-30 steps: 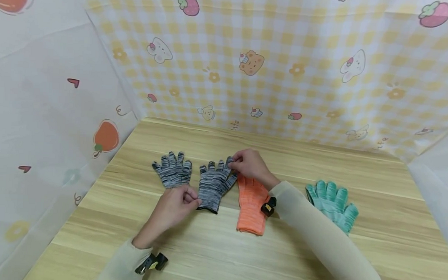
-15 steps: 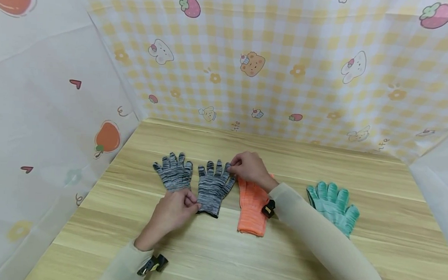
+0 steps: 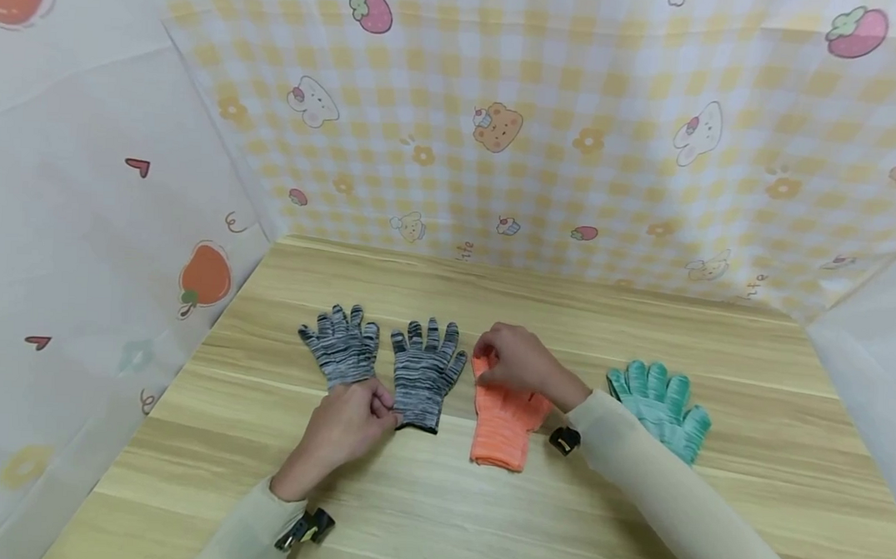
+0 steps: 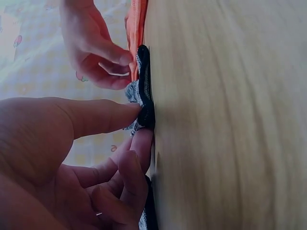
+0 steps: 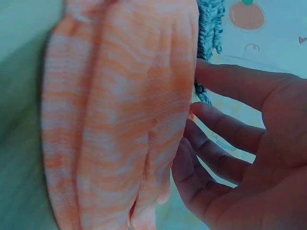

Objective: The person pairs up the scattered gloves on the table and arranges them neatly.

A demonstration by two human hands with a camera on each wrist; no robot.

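Two grey-and-black striped knit gloves lie side by side in the head view. My left hand (image 3: 347, 421) pinches the dark cuff corner of the right-hand grey glove (image 3: 423, 378) between thumb and index finger, as the left wrist view shows at the cuff (image 4: 146, 103). It covers the cuff of the other grey glove (image 3: 346, 348). My right hand (image 3: 518, 364) is over the finger end of an orange knit glove (image 3: 499, 436), hiding part of it. In the right wrist view its loosely bent fingers (image 5: 225, 117) reach the orange glove's edge, thumb and fingertips apart.
A green knit glove (image 3: 663, 410) lies to the right, partly behind the right sleeve (image 3: 671, 489). The wooden tabletop (image 3: 437, 521) meets a yellow checked cloth (image 3: 542, 183) at the back and a white printed sheet (image 3: 82, 238) on the left.
My right hand has let go of the grey glove's fingertip and moved right onto the orange glove. The grey glove's fingers now lie straighter and spread. My left hand stays at its cuff.
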